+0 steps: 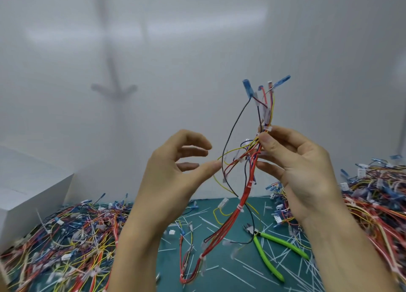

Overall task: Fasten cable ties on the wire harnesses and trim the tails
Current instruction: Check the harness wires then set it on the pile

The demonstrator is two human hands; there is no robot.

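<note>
Green mat (172, 261): right hand (307, 170) pinches harness (243, 196) (upright).

Wire-harness assembly workshop: heaps of multicoloured wire harnesses (66, 236) crowd both side edges of a teal work mat (169, 269), strewn with white cable-tie offcuts (238, 277) and green-handled side cutters (285, 244).

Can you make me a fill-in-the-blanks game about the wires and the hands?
1. The hand pinching the harness and holding it up is the person's ___ one.
2. The cutters lying on the mat have ___ handles.
3. The box at the far left is ___ in colour.

Missing words: right; green; white.
</note>
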